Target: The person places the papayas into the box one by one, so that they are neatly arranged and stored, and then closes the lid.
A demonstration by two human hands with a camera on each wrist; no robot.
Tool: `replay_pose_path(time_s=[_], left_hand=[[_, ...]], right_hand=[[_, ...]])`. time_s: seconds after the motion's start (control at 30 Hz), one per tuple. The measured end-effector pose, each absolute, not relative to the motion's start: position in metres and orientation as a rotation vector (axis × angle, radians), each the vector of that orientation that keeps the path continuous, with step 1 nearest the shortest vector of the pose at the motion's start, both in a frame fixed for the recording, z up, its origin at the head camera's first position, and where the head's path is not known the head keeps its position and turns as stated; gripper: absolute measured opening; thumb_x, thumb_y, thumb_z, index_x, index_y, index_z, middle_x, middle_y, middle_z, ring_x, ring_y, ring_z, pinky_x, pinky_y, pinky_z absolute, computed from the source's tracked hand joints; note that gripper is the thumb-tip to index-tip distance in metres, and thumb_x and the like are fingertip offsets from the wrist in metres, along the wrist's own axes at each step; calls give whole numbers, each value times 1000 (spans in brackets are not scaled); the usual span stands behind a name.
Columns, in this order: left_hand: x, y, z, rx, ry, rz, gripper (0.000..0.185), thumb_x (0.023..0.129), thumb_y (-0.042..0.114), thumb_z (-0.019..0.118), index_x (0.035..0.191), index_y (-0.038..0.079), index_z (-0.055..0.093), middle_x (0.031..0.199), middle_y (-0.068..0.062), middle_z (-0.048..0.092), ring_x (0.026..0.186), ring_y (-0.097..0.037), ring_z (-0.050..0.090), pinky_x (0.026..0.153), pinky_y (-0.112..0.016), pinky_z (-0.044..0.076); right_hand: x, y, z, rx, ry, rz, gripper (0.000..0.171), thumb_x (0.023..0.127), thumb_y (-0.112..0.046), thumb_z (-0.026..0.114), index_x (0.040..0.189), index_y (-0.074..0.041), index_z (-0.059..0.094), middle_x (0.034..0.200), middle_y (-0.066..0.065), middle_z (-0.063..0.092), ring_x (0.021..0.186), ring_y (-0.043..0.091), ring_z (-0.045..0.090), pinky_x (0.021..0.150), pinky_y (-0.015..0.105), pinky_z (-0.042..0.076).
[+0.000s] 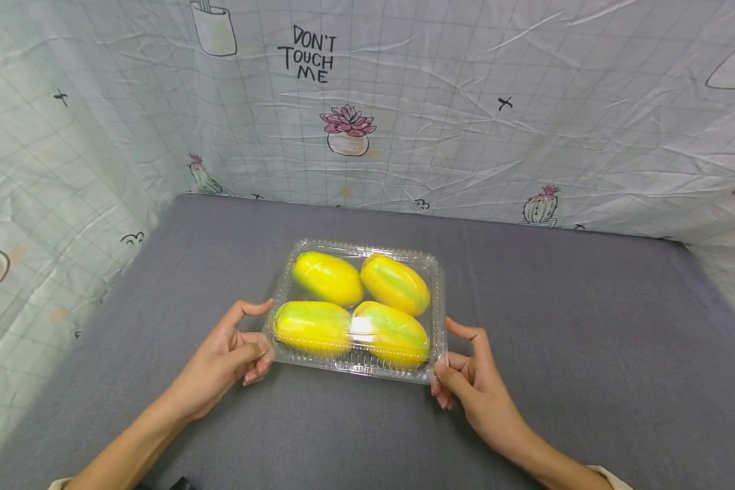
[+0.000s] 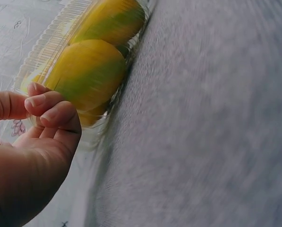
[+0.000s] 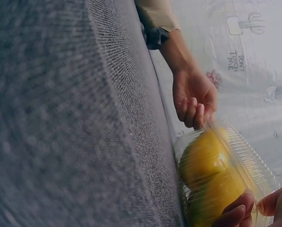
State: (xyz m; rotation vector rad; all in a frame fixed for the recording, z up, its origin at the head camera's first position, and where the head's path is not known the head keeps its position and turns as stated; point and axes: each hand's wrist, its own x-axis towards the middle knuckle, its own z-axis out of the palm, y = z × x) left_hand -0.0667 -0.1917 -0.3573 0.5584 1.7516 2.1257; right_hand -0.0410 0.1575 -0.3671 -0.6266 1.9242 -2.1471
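Note:
A clear plastic clamshell box [image 1: 355, 368] with ridged sides lies between both hands, its lid down over several yellow-green mangoes [image 1: 327, 278]. My left hand [image 1: 223, 354] pinches the box's near left corner between thumb and curled fingers, with the forefinger reaching along the left side. At the near right corner, my right hand [image 1: 480, 391] grips the rim in the same way, thumb on top. In the left wrist view the box's base is close over the grey cloth. A small white patch [image 1: 361, 329] shows over one near mango.
Grey cloth [image 1: 588, 340] covers the table around the box. Behind and at the sides hangs a pale checked curtain [image 1: 429, 122] printed with potted plants and lettering. A dark object [image 1: 182, 484] pokes in at the bottom edge, by the left forearm.

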Motion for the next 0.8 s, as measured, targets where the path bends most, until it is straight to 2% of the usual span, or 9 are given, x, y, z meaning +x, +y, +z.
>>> replay_pose_path(time_s=[0.43,0.6,0.8], left_hand=[[-67,-191,-360,505,1745,2146,50,91,-6,36,134,3,13,62,-11,46,52,-17,37,47,-28,34],[-67,-189,-366,584,1724,2198,50,90,-9,34,135,1,13,62,-12,47,51,-20,36,47,-27,34],[-68,-187,-372,722,1657,2291,55,90,-12,31,139,1,9,64,-14,50,54,-20,45,43,-32,32]], right_hand=[[-38,154,-368,-569,1921,-2247,52,90,8,39,134,-4,14,68,15,49,51,20,42,44,33,36],[-37,152,-368,-532,1909,-2280,53,90,9,40,134,-4,15,70,12,51,52,18,43,44,30,36],[-36,152,-371,-536,1900,-2306,54,89,10,40,135,-3,15,72,10,52,52,17,44,44,30,35]])
